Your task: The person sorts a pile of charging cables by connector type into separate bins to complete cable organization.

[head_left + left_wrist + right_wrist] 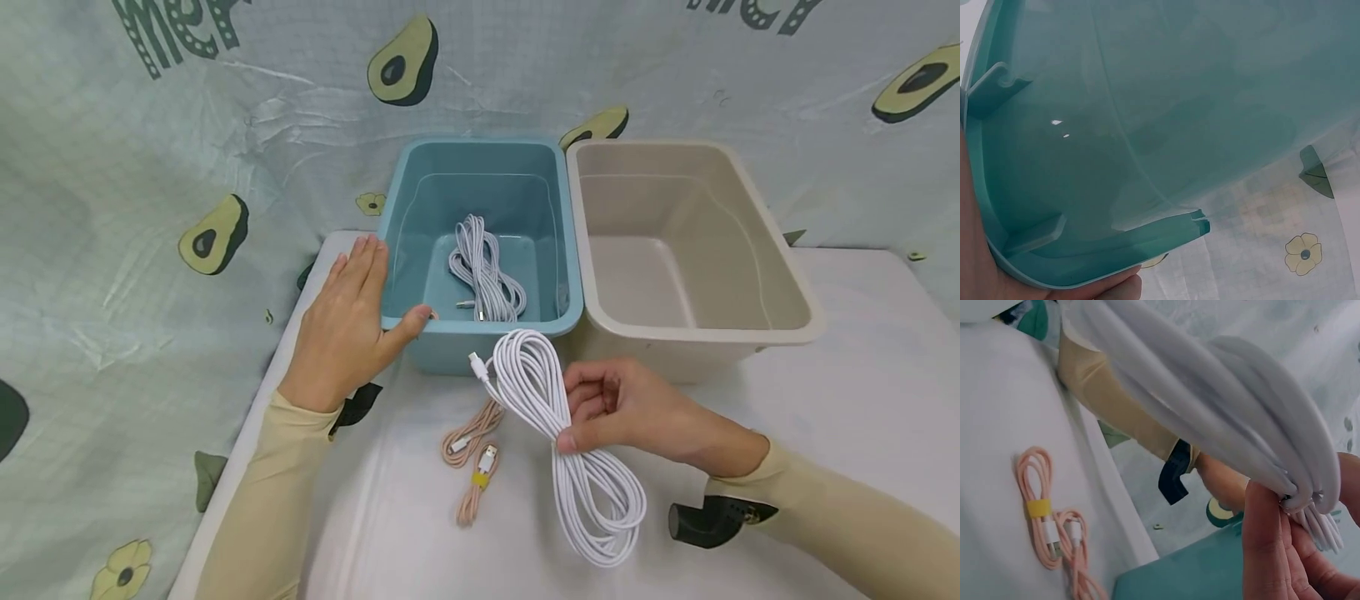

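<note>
My right hand (637,412) pinches a coiled white cable (600,508) at its narrow middle, with thumb and fingertips. One loop hangs down over the table, and the upper loop with a white plug overlaps the front of the blue bin (480,337). Seen from the right wrist, the white cable (1210,406) fills the upper part, gathered at the fingers. My left hand (341,325) rests on the left front corner of that bin with straight fingers, its thumb at the front rim. Inside the bin lies a grey-white coiled cable (480,267). In the left wrist view the bin's wall (1147,125) fills most of the picture.
A beige bin (697,335) stands directly right of the blue one. On the white table (405,517), in front of the blue bin, lies a pink cable (468,500) with a yellow tie. Behind the bins hangs a sheet (300,108) printed with avocados.
</note>
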`<state>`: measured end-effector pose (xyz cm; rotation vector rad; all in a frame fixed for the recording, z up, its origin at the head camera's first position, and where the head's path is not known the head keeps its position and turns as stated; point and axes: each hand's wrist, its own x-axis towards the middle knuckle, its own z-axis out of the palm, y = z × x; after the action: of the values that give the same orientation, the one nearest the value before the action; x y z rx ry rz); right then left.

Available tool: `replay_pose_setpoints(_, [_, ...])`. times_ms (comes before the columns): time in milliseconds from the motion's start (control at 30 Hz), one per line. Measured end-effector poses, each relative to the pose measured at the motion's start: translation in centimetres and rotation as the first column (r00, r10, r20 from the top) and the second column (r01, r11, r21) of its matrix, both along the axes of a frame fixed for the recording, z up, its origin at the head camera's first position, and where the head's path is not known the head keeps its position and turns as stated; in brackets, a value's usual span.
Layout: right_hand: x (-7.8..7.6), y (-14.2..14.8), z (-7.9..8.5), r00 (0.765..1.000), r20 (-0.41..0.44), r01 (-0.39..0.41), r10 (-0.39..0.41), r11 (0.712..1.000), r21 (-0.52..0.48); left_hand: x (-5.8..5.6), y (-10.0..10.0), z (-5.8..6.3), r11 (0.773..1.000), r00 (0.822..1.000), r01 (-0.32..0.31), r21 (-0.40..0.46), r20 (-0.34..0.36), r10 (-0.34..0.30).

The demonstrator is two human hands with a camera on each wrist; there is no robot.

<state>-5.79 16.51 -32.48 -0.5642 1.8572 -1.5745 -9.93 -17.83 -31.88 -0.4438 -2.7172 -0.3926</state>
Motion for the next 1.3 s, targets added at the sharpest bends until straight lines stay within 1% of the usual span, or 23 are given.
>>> replay_pose_setpoints(200, [0.0,-0.1,2.1,0.997,-0.042,0.062,-0.061,0.998,0.012,0.0,-0.2,0.0,1.000,1.000,0.005,0.001,0.010,-0.005])
replay_pose_setpoints(300, [-0.1,-0.1,3.0,0.994,-0.070,0.089,-0.089,0.996,-0.002,0.0,-0.2,0.0,1.000,1.000,0.012,0.006,0.005,-0.012])
replay_pose_setpoints(533, [-0.6,-0.4,5.0,0.988,-0.086,0.129,-0.131,0.991,-0.036,-0.2,-0.3,-0.1,1.000,1.000,0.016,0.005,0.007,-0.016])
replay_pose_setpoints(733, [-1.1,-0.6,6.7,0.978,-0.108,0.176,-0.178,0.984,-0.029,-0.2,-0.2,0.0,1.000,1.000,0.009,0.008,0.020,-0.009])
replay_pose_setpoints(833, [-1.5,-0.8,7.3,0.973,-0.090,0.207,-0.212,0.976,-0.061,-0.1,-0.2,0.0,1.000,1.000,0.009,0.010,0.018,-0.009])
replay_pose_setpoints(967, [-2.3,-1.2,7.9,0.970,-0.056,0.226,-0.238,0.960,-0.163,-0.2,-0.2,0.1,1.000,1.000,0.006,0.010,0.024,-0.007])
replay_pose_setpoints(1067, [-2.9,-1.5,8.3,0.969,-0.048,0.226,-0.243,0.946,-0.230,-0.2,-0.2,0.1,1.000,0.999,0.003,0.008,0.034,-0.004])
replay_pose_setpoints(1200, [-3.3,-2.0,8.8,0.962,-0.005,0.262,-0.272,0.931,-0.252,-0.2,-0.2,0.2,1.000,0.999,0.001,0.003,0.042,-0.001])
replay_pose_setpoints(1300, [-3.5,-2.4,9.2,0.954,0.052,0.298,-0.294,0.921,-0.252,-0.2,-0.1,0.1,1.000,0.999,0.000,0.002,0.047,0.000])
